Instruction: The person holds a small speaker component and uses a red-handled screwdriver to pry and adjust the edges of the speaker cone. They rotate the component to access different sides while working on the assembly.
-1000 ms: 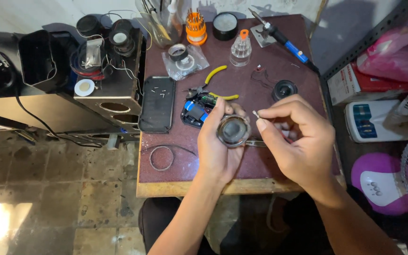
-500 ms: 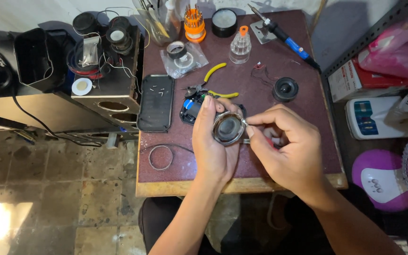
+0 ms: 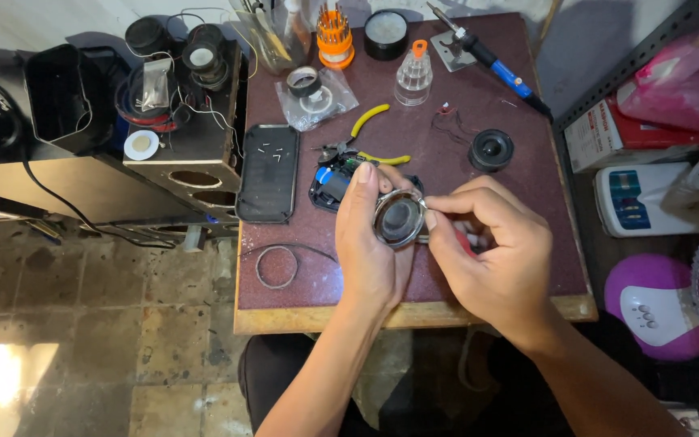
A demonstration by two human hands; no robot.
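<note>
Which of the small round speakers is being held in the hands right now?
The silver-rimmed speaker, gripped in the left hand; the black speaker lies untouched on the table.

- Two bare forearms come up from the bottom edge of the view, past the near edge of the table point(image 3: 317, 317).
- No sleeves, cuffs or gloves show anywhere along either forearm.
- The left hand point(image 3: 370, 243) has no ring, watch or wristband; its nails are short and plain.
- The right hand point(image 3: 491, 259) is likewise bare, with no jewellery or strap at the wrist.
- Below the table's near edge, dark clothing covers the person's lap; its kind cannot be told.
</note>
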